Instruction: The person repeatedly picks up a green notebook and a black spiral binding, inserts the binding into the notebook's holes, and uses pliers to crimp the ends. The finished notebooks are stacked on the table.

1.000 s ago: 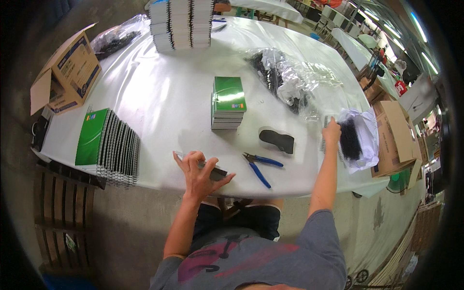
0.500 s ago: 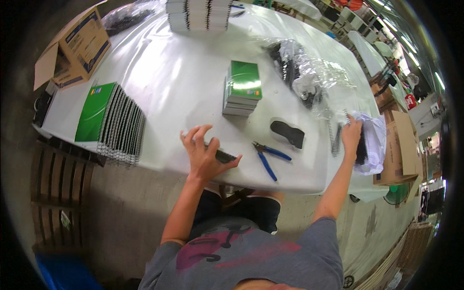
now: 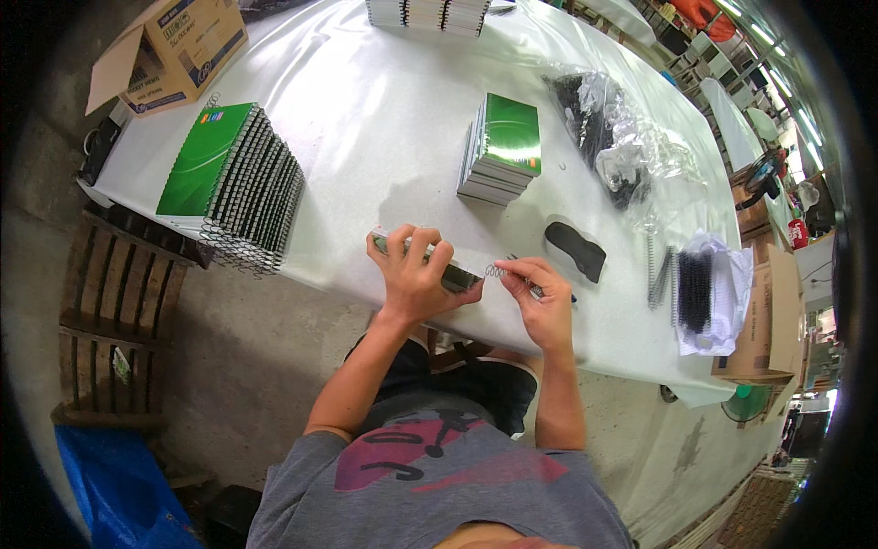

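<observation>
My left hand (image 3: 413, 279) grips a small notebook (image 3: 462, 277) on edge near the front of the table, fingers over its top and thumb at its right end. Between the fingertips of my right hand (image 3: 543, 297) is a spiral binding coil (image 3: 495, 271); its free end points at the notebook's right end, and whether they touch is too small to tell. Blue-handled pliers lie mostly hidden behind my right hand. Beyond it rests a dark, rounded flat object (image 3: 576, 252). A stack of green-covered notebooks (image 3: 512, 137) stands farther back.
Coil-bound green notebooks (image 3: 210, 160) are piled at the left, near an open carton (image 3: 187, 55). On the right, black coils (image 3: 694, 291) lie on white wrapping (image 3: 732, 297) beside another carton (image 3: 754, 311). Clear plastic (image 3: 622, 137) with dark coils lies at the back right.
My right hand has come left from the coils on the white wrapping to the notebook, bringing one coil. My left hand still holds the notebook, now turned with more of it showing. The view has shifted.
</observation>
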Demonstrator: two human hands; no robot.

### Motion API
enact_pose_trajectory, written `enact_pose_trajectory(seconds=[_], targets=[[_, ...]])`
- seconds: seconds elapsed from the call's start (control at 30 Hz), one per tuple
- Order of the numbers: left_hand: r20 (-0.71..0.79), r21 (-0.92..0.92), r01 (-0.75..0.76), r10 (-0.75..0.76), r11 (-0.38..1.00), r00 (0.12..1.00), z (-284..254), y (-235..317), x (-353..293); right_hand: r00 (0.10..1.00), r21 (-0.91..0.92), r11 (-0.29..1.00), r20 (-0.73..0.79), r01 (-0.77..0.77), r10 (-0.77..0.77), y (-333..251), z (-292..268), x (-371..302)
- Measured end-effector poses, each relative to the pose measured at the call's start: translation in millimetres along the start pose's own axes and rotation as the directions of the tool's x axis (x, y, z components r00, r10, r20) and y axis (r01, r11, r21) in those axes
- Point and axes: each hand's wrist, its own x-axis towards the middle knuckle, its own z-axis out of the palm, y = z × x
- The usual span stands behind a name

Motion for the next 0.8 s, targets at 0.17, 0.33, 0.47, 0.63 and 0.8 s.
enact_pose_trajectory(seconds=[0.17,0.33,0.47,0.63,0.8], targets=[[-0.019,0.009,-0.006,0.006,1.0,1.0,-2.8,1.3,1.9,0.992,-0.047,0.995,-0.079,0.091,-0.095,8.1,5.1,3.1],[0.001,-0.007,0.028,-0.028,1.0,1.0,3.7,-3.8,-4.9,0.992,-0.073,0.991,-0.041,0.115,-0.118,5.2,8.9,3.6],[0.012,-0.018,0.02,-0.02,1.0,1.0,0.6,-3.2,1.2,0.994,0.108,0.991,0.058,0.083,-0.09,14.2,1.8,5.1],[0.052,-0.009,0.029,-0.029,1.0,0.998,-0.8,-6.6,1.8,0.974,0.091,0.991,0.196,0.095,-0.112,18.7,-5.2,10.7],[0.113,-0.046,0.047,-0.041,0.998,0.993,-5.5,-10.3,-0.2,0.979,0.018,0.996,0.182,-0.091,0.086,0.0,2.6,6.9]])
